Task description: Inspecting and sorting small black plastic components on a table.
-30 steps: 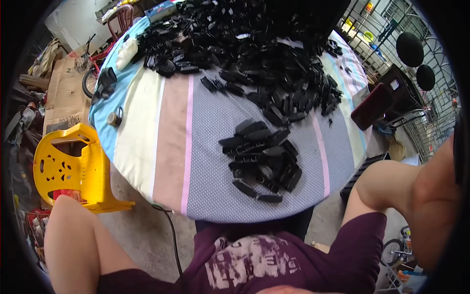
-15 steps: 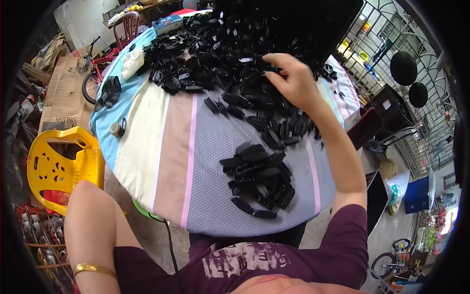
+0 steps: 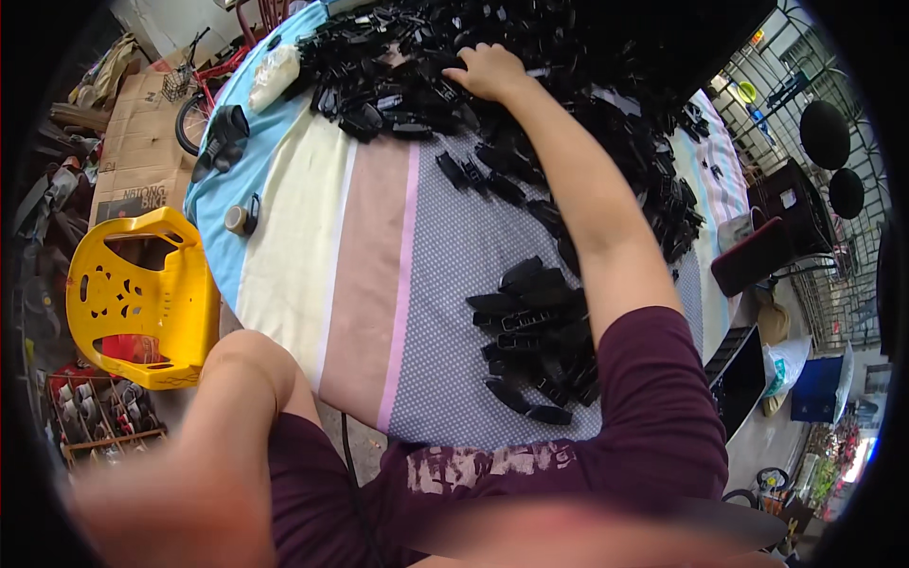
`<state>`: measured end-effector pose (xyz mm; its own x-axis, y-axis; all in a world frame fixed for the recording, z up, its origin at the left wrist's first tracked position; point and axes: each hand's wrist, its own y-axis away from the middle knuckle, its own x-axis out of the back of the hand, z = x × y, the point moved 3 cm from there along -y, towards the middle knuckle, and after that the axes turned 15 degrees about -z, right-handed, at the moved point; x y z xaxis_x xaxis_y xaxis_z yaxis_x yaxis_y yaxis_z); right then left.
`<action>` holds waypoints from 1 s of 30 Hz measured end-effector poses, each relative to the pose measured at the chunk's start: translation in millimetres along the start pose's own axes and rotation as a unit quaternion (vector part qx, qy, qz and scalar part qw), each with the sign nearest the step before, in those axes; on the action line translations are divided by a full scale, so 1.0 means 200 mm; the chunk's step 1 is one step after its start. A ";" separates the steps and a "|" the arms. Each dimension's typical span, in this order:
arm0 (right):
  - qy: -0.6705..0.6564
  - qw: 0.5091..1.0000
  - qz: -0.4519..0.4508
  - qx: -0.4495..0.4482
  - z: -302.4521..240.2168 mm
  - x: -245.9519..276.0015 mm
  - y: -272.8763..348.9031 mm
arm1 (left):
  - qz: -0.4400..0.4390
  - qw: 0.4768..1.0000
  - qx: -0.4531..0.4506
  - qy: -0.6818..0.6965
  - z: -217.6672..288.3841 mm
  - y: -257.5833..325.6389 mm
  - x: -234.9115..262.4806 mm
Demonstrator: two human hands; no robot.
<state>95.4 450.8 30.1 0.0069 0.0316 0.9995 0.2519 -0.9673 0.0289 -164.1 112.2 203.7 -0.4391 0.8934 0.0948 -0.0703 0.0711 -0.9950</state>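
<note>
My right hand [image 3: 488, 72] reaches over a large heap of small black plastic pieces [image 3: 398, 99] at the far side of the round table. Its fingers are bent a little, thumb and forefinger apart, and I see nothing between them. Long and curved, the pieces look like clips; their exact kind is unclear. Closer to me, a smaller pile of similar black pieces [image 3: 530, 327] lies on the grey dotted cloth, partly behind my right arm. My left arm is bent at the elbow, and my left hand [image 3: 170, 506] is a blur at the lower left, fingers not discernible.
A striped cloth [image 3: 369, 275] covers the table. Along its left side lie a clear bag [image 3: 275, 78], a dark object [image 3: 222, 142] and a small round container [image 3: 241, 218]. A yellow plastic chair [image 3: 142, 298] stands left; a dark red chair back [image 3: 753, 256] is right.
My right hand has moved farther over the heap and to the left. My left forearm has swung and blurred near the lower left. The whole view has shifted.
</note>
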 end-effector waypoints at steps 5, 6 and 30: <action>0.096 0.980 0.093 0.147 0.20 -0.02 0.46 | 0.006 0.945 0.209 -0.252 -0.54 0.26 0.44; 0.110 0.969 0.137 0.174 0.22 -0.02 0.55 | -0.031 0.920 0.320 -0.224 -0.69 0.35 0.49; -0.664 0.722 0.146 0.129 0.12 0.04 1.57 | -0.159 0.704 0.612 -0.323 -1.16 0.77 -0.09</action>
<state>196.6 153.9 47.0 0.9747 0.2149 0.0614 0.2225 -0.9078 -0.3555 40.2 210.0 40.9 -0.5143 0.5026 0.6949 -0.8034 -0.5660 -0.1852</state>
